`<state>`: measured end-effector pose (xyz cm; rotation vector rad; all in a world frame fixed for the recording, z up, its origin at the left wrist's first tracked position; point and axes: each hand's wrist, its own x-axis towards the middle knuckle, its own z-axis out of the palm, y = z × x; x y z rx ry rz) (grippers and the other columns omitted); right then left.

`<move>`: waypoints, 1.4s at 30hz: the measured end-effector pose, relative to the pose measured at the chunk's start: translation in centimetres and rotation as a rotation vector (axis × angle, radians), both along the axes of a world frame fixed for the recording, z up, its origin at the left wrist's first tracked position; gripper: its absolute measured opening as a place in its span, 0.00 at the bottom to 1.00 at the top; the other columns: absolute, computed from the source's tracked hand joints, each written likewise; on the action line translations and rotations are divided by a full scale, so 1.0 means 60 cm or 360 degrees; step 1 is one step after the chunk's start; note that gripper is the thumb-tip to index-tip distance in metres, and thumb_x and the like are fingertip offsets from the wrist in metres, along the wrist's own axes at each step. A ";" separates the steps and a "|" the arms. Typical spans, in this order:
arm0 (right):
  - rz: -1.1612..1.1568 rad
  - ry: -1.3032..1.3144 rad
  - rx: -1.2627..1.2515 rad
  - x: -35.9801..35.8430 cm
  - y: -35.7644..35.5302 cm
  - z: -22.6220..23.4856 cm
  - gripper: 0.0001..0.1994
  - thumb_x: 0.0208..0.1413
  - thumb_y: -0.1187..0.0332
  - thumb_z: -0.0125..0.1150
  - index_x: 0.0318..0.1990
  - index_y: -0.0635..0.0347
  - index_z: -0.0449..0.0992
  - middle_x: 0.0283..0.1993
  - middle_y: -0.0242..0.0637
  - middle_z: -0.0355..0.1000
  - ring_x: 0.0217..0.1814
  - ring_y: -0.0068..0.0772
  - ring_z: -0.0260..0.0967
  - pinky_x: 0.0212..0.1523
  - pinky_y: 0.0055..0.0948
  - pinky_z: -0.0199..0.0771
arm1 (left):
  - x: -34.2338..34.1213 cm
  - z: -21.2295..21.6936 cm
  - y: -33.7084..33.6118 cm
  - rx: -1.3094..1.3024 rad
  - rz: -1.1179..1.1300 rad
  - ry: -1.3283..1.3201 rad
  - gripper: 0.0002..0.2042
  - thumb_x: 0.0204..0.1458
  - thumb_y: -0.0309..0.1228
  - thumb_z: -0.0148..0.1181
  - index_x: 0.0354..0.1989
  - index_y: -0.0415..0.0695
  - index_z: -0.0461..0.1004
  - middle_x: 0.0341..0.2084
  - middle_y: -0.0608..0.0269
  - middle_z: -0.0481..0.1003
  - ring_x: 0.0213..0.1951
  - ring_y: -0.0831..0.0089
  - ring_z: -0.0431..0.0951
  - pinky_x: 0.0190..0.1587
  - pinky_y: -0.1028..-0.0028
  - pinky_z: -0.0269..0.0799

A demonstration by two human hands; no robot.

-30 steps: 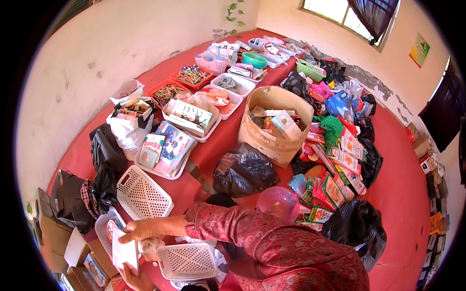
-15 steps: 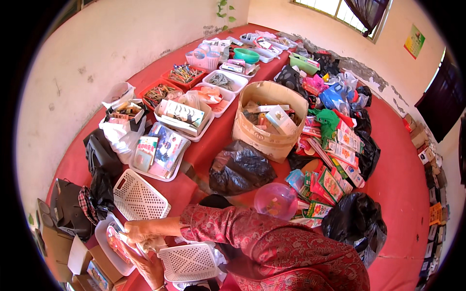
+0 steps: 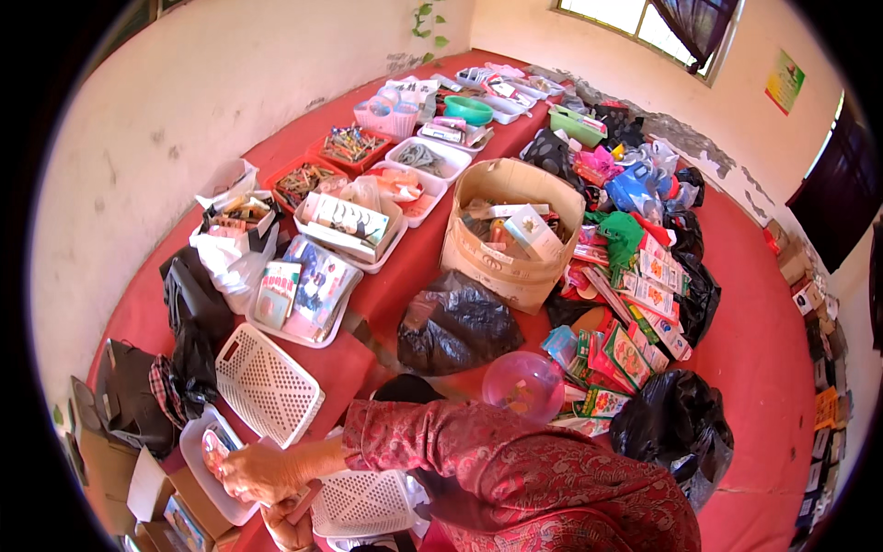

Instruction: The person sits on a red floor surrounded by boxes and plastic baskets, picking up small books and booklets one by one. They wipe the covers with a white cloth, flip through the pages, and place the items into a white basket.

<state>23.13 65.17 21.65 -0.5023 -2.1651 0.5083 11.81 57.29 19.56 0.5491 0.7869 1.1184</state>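
Observation:
My right hand [image 3: 256,473] reaches in from the right, out of a dark red patterned sleeve [image 3: 432,442]. Its fingers are curled down over a white plastic tray [image 3: 196,451], against a package with red and pale print [image 3: 214,449]. What those fingers grip is hidden beneath them. Just below, at the lower edge, my left hand [image 3: 290,529] is closed beside a reddish-brown strip that I cannot make out. A white perforated basket [image 3: 363,501] lies right of both hands. Another white perforated basket [image 3: 267,382] sits beyond them.
Left stand a dark bag [image 3: 133,396] and an open cardboard box [image 3: 189,497]. Ahead are trays of books [image 3: 308,290] and pencils [image 3: 303,179], a large carton [image 3: 510,230] and a black plastic bag [image 3: 455,322]. A pink bowl [image 3: 522,385] and colourful packages [image 3: 630,354] lie right.
My right hand has moved down and slightly left, lower over the tray. My left hand has drawn back toward the lower edge, away from the package. The pale crumpled material under my right hand no longer shows.

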 end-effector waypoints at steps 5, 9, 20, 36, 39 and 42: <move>-0.0725 0.0333 -0.0346 0.048 0.040 0.028 0.07 0.38 0.70 0.54 0.26 0.63 0.71 0.30 0.46 0.68 0.31 0.47 0.66 0.32 0.39 0.67 | -0.011 0.069 -0.044 0.0015 0.0120 -0.0099 0.34 0.39 0.28 0.63 0.57 0.41 0.56 0.50 0.54 0.65 0.47 0.53 0.70 0.45 0.55 0.72; -0.0402 0.1370 -0.1260 0.116 0.091 -0.006 0.07 0.43 0.72 0.54 0.30 0.64 0.68 0.21 0.35 0.65 0.27 0.28 0.66 0.28 0.29 0.69 | -0.026 0.057 -0.026 0.0352 0.0038 -0.0571 0.28 0.44 0.27 0.57 0.55 0.36 0.58 0.51 0.48 0.65 0.53 0.55 0.65 0.55 0.58 0.62; 0.0040 0.0090 -0.0127 -0.017 -0.041 0.042 0.06 0.47 0.74 0.55 0.34 0.60 0.73 0.38 0.41 0.70 0.46 0.42 0.65 0.48 0.31 0.63 | -0.034 -0.009 0.002 0.0070 0.0322 -0.1142 0.24 0.57 0.46 0.42 0.55 0.42 0.58 0.50 0.51 0.65 0.52 0.54 0.66 0.55 0.56 0.61; -0.0047 0.1016 -0.1197 0.040 -0.018 0.096 0.07 0.52 0.71 0.55 0.36 0.64 0.69 0.28 0.34 0.69 0.28 0.22 0.67 0.27 0.20 0.69 | -0.022 0.015 -0.019 0.0168 0.0311 -0.0501 0.18 0.46 0.20 0.56 0.49 0.38 0.64 0.40 0.59 0.72 0.43 0.67 0.73 0.49 0.65 0.69; -0.0054 0.0875 -0.1221 0.029 -0.017 0.082 0.07 0.51 0.70 0.56 0.34 0.63 0.71 0.26 0.30 0.69 0.25 0.17 0.63 0.28 0.18 0.66 | -0.013 0.014 -0.030 0.0257 0.0199 -0.0244 0.16 0.47 0.20 0.56 0.47 0.38 0.67 0.40 0.58 0.73 0.42 0.69 0.73 0.47 0.66 0.71; -0.0414 0.1002 -0.1412 0.065 0.066 0.038 0.07 0.50 0.70 0.56 0.32 0.65 0.70 0.23 0.31 0.67 0.22 0.18 0.64 0.23 0.20 0.67 | -0.012 0.033 -0.028 0.0605 -0.0053 0.0631 0.14 0.48 0.23 0.57 0.45 0.37 0.69 0.38 0.59 0.74 0.41 0.71 0.74 0.45 0.68 0.72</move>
